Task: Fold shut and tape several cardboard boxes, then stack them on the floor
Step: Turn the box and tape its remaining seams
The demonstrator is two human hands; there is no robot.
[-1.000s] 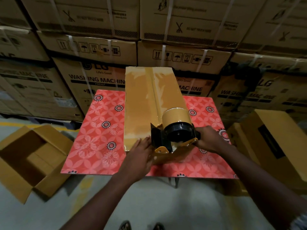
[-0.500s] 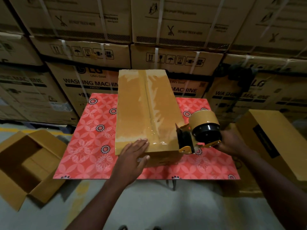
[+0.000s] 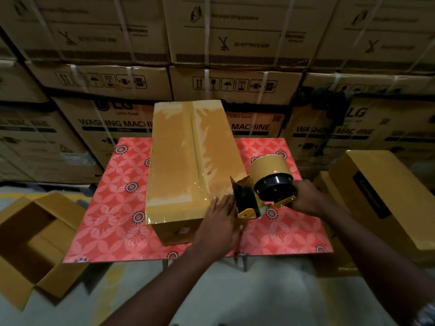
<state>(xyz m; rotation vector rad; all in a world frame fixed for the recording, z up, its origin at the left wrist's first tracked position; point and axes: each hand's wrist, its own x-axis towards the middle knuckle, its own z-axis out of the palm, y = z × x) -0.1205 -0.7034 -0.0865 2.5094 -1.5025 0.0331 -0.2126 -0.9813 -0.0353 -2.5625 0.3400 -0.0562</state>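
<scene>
The long cardboard box (image 3: 188, 161) lies closed on the table (image 3: 110, 208), set lengthwise from near to far, with its near end just short of the table's near edge. Its top flaps are folded shut, and glossy clear tape runs along the centre seam and over both sides; its contents are hidden. The left hand (image 3: 219, 227) rests with straight fingers on the box's near right corner, palm down over the edge. The right hand (image 3: 306, 196) is wrapped round the handle of the tape dispenser (image 3: 263, 187), which sits over the table just right of the box with its tan roll facing up and far. Its dark blade end is close against the box's right edge, but the dim light does not show whether they touch. On the floor (image 3: 235, 297) to the left, an open carton (image 3: 30, 243) stands with its flaps spread, showing only its own bare cardboard walls and bottom. To the right of the table, a closed carton (image 3: 388, 196) with a dark label lies on another carton. A wide strip of red flowered tabletop shows left of the box and a narrower strip to its right. Strapped washing-machine cartons (image 3: 235, 43) form a wall close behind the table's far edge, and grey floor lies along its near edge.
</scene>
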